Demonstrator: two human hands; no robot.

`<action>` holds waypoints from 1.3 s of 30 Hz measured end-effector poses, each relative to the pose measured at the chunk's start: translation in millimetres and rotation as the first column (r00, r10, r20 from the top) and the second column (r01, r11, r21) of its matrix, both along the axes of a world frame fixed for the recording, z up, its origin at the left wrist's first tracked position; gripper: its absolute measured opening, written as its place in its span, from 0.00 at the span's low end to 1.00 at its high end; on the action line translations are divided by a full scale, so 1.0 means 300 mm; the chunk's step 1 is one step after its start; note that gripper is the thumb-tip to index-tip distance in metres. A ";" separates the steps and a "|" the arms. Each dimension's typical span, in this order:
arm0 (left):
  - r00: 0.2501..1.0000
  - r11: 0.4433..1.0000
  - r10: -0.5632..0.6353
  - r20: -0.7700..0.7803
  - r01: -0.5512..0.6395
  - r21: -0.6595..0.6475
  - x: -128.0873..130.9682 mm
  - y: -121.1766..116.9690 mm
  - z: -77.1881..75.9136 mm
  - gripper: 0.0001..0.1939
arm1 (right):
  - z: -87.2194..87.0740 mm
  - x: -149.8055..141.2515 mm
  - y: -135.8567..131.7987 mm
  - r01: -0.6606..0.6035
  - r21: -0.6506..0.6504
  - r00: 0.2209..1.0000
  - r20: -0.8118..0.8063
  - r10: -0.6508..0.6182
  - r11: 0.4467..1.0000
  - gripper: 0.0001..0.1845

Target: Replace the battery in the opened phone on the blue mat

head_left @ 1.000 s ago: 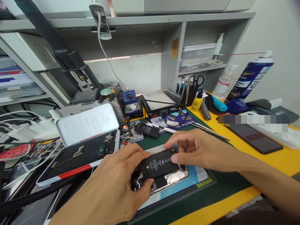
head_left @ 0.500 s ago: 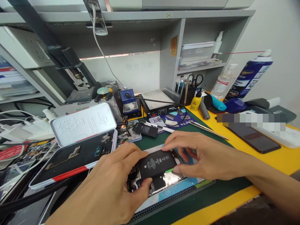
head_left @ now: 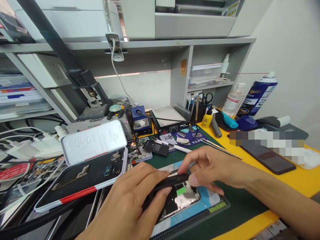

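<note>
Counter (head_left: 246, 228), front edge: left hand (head_left: 135, 190) and right hand (head_left: 212, 170) pinch the tilted battery (head_left: 173, 181) over the phone (head_left: 187, 200); even pressure should prevent bending.

Little legible. Blue sheet (head_left: 200, 135): white Chinese characters, seemingly 专注, then blur. Yellow bottle (head_left: 207, 119): dark triangle sign, tiny print below. Lid (head_left: 93, 140): embossed lettering, not readable. Spray can (head_left: 257, 96): yellow lettering, blurred. Work pad (head_left: 217, 207): yellow-green lettering, blurred.

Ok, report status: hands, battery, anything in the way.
Left hand and right hand gripping black battery. Battery tilted up over open phone. Hands partly hide phone; loose battery behind, clear of both.
</note>
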State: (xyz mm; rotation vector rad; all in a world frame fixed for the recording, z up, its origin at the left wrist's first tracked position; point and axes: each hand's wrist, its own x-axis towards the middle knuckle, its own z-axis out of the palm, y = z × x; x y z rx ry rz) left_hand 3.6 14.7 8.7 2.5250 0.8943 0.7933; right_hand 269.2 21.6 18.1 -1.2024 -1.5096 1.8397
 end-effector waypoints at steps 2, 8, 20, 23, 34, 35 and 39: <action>0.997 1.000 -0.029 0.067 0.029 0.009 0.002 -0.006 -0.009 0.12 | -0.002 0.002 0.001 -0.005 -0.049 0.998 -0.055 0.002 0.999 0.18; 0.988 0.988 0.031 0.150 -0.007 -0.155 0.013 -0.018 0.000 0.11 | 0.003 0.006 -0.005 -0.059 0.074 0.998 -0.008 0.060 0.996 0.14; 0.979 0.937 0.137 0.152 -0.078 -0.339 0.029 -0.033 0.008 0.11 | 0.022 -0.015 -0.039 -0.076 0.366 0.993 0.114 0.037 0.928 0.14; 0.976 0.935 0.137 0.170 -0.071 -0.347 0.032 -0.036 0.011 0.10 | 0.038 -0.028 -0.045 -0.125 0.454 0.978 0.203 0.034 0.882 0.16; 0.964 0.967 0.113 0.242 -0.051 -0.251 0.037 -0.041 0.011 0.09 | 0.014 -0.046 -0.065 -0.019 0.196 1.000 0.014 0.016 0.981 0.18; 0.961 0.972 0.113 0.254 -0.054 -0.230 0.039 -0.043 0.010 0.09 | 0.011 -0.045 -0.061 -0.031 0.155 0.999 -0.018 0.035 0.987 0.18; 0.941 0.976 0.145 0.304 -0.087 -0.198 0.045 -0.049 0.000 0.08 | 0.015 -0.045 -0.043 -0.113 -0.032 0.979 -0.176 0.106 0.993 0.19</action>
